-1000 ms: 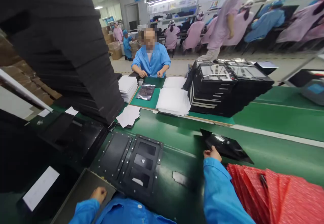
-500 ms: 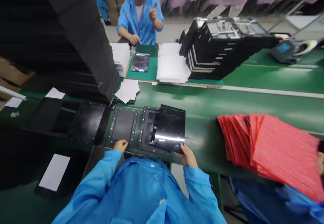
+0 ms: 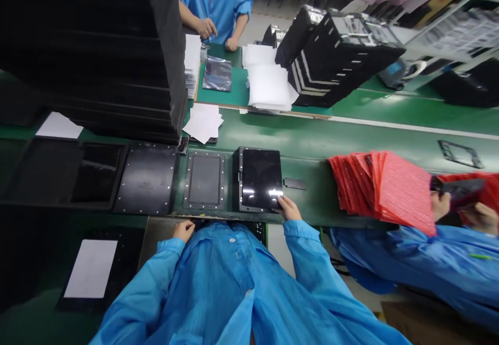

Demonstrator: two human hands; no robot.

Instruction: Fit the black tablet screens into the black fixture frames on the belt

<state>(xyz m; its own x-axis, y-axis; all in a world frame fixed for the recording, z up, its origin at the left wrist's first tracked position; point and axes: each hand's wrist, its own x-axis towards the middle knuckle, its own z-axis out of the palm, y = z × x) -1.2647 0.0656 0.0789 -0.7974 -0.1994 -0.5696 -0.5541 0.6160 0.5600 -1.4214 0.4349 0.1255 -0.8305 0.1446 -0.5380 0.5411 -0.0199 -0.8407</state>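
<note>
Green work benches (image 3: pixel 390 108) ran across a big work room, and the one head view looked down on them. A shiny black panel (image 3: pixel 259 178) lay flat on the bench, and its long side seemed to run away from the person. The person's right hand (image 3: pixel 290 208) was nearer to it than the left, with its fingers (image 3: pixel 281 204) at the panel's near right corner. Those fingers were close together, but it could not be told if they held the panel or only touched it. The left hand (image 3: pixel 184 229) was loose and held nothing, down and to the left of the panel.

Just left of the panel lay a dark plate with a grey middle (image 3: pixel 204 180). Just right of it lay a small black strip (image 3: pixel 294 183), and farther right a pile of red bags (image 3: pixel 382 189). Past that pile was a co-worker's hand (image 3: pixel 485 217). Behind the panel sat white sheets (image 3: pixel 268 88) and a tall black stack (image 3: pixel 335 59).
</note>
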